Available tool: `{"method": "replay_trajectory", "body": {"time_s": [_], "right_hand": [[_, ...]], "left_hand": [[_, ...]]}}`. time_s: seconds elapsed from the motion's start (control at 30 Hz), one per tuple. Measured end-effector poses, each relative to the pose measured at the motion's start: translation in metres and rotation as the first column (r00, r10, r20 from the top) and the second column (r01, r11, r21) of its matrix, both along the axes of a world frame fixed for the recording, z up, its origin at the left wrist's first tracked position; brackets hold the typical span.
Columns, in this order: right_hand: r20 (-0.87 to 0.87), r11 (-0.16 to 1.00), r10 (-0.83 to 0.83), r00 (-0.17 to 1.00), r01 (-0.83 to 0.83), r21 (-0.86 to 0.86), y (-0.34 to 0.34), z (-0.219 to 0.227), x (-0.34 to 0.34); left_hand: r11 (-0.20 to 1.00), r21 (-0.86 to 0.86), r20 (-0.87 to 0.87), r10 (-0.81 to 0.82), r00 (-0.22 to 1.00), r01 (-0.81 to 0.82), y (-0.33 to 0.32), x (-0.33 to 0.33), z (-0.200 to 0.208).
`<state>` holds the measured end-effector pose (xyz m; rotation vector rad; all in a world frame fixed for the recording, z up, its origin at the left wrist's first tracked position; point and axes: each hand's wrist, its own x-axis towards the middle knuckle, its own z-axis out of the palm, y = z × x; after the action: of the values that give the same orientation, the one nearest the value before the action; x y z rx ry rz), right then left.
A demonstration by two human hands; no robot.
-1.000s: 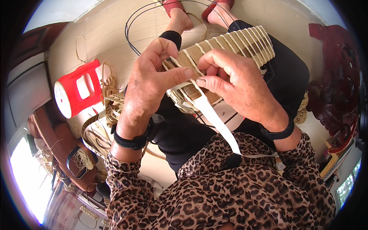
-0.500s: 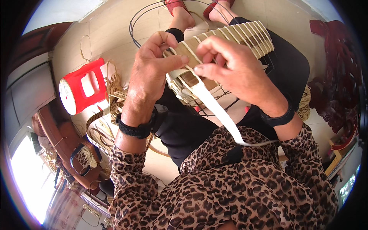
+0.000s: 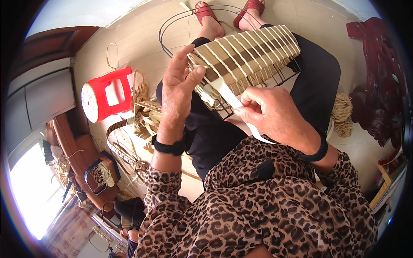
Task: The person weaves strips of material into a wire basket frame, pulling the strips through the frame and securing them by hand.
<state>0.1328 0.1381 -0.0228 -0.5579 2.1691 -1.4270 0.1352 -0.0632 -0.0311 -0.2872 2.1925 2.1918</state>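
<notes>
A half-woven basket [image 3: 247,53] on a black wire frame rests tilted across my lap. Pale cords run over its tan and brown strips. At its left end my left hand [image 3: 175,96] grips the edge, thumb on top and fingers along the side. My right hand [image 3: 277,114] pinches a flat white strip [image 3: 226,91] between thumb and forefinger. That strip comes off the basket near my left thumb and trails down toward my shirt. Beyond the basket curves a thin black wire hoop [image 3: 161,33]. The tips of some left fingers are hidden.
A red stool [image 3: 118,92] lies on its side at the left, beside loose tan strips [image 3: 148,116]. Coiled pale cord [image 3: 342,109] sits on the floor at right, near dark red carved furniture [image 3: 374,77]. Brown furniture [image 3: 79,159] stands at far left.
My right hand has moved from above the basket's top down to the white strip and pinches it. My left hand stays at the basket's left end, its fingers straighter. The view has shifted slightly.
</notes>
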Motion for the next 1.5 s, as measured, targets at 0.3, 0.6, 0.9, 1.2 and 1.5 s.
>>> {"method": "replay_trajectory", "body": {"time_s": [0.3,0.6,0.9,1.2,1.5], "right_hand": [[0.12,0.993,0.115,0.986,-0.114,-0.013,-0.003,-0.014,-0.035],[0.665,0.976,0.206,0.718,-0.195,-0.093,0.002,0.0,-0.066],[0.757,0.997,0.072,0.649,-0.071,-0.033,0.006,0.007,-0.063],[0.643,0.982,0.032,0.765,-0.142,0.121,0.02,0.011,-0.073],[0.638,0.994,-0.018,0.77,-0.058,0.098,0.033,0.007,-0.054]], "left_hand": [[0.991,0.123,0.094,0.032,0.995,-0.043,-0.015,-0.03,-0.016],[0.864,-0.003,0.118,0.5,0.858,-0.503,-0.021,-0.022,-0.025],[0.877,0.107,0.411,0.389,0.824,-0.468,0.04,0.009,-0.052],[0.775,0.381,0.498,0.287,0.818,-0.504,0.045,-0.011,-0.046],[0.845,0.262,0.462,0.314,0.829,-0.466,0.053,-0.012,-0.043]]}}
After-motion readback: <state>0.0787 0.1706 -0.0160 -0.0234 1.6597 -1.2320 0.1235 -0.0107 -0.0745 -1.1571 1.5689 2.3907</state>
